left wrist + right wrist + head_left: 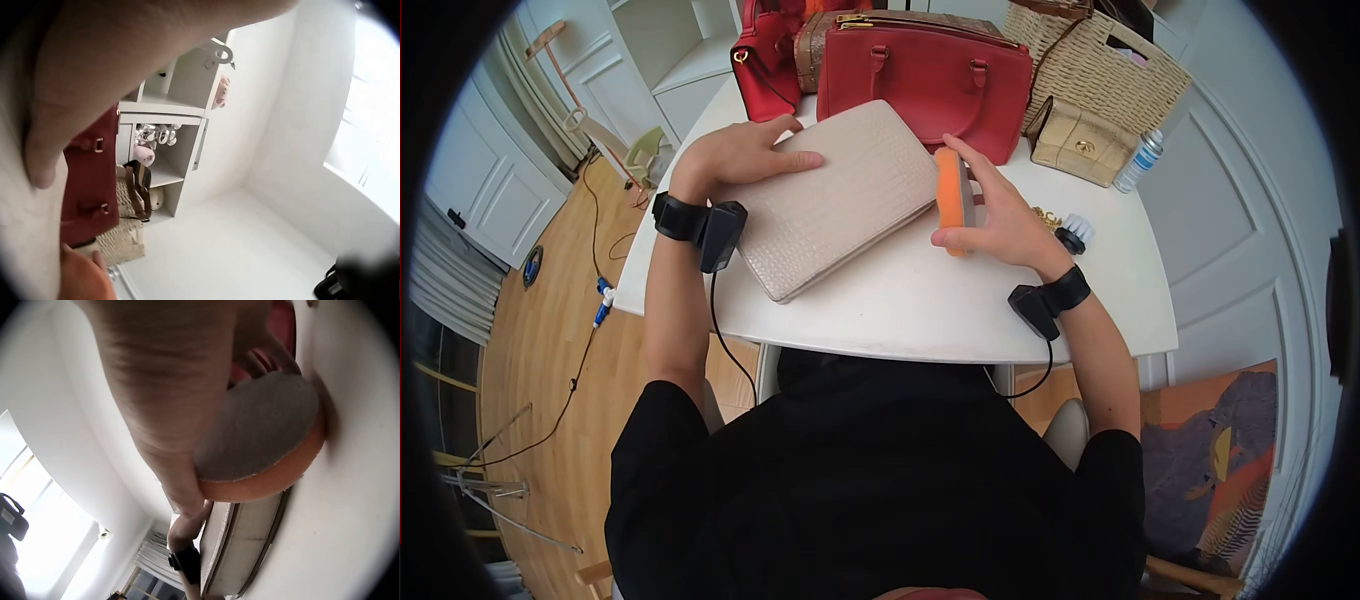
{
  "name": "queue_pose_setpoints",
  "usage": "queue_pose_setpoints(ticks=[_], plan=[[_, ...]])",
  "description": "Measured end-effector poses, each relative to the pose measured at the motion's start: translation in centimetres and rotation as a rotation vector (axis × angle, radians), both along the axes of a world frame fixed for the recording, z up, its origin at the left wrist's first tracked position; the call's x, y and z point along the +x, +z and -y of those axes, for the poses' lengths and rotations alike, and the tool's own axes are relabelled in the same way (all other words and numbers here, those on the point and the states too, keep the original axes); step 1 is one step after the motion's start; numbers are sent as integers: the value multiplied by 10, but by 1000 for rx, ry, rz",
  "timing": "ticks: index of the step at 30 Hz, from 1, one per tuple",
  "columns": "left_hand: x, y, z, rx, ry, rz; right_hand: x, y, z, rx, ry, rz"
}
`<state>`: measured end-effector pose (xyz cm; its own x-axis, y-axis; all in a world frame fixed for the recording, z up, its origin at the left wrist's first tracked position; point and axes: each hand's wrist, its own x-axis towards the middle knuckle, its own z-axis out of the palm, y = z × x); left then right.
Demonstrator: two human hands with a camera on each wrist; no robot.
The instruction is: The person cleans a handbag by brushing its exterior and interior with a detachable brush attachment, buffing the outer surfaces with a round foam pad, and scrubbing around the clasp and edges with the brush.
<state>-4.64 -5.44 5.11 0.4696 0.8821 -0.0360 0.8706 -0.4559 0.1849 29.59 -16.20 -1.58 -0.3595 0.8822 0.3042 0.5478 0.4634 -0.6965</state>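
Note:
A cream, crocodile-textured clutch bag [840, 190] lies flat and slanted on the white table. My left hand [745, 155] rests on its far left edge, thumb stretched over the top face; the other fingers are partly hidden at that edge. In my right hand [1005, 215] is an orange sponge [949, 200] with a grey backing, gripped between thumb and fingers. It stands on edge beside the bag's right end, its orange side towards the bag. From the right wrist, the sponge's round grey face [262, 425] shows, with the bag's side [250, 537] beyond it.
Behind the clutch stands a red handbag [920, 85], with a smaller red bag [765, 70] to its left. A woven straw bag [1090, 60], a gold bag [1080, 145], a spray can [1140, 160] and a white-bristled brush [1075, 233] are on the right.

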Motion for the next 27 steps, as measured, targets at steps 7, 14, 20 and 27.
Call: queue_pose_setpoints(ticks=[7, 14, 20, 27], plan=[[-14, 10, -4, -432, -276, 352, 4, -2, -4, 11, -48, 17], [43, 11, 40, -376, -582, 627, 9, -8, -12, 78, -54, 27], [57, 9, 47, 58, -701, 494, 5, -6, -9, 71, -79, 32], [73, 13, 46, 531, -926, 474, -7, -1, -2, -111, 87, -152]])
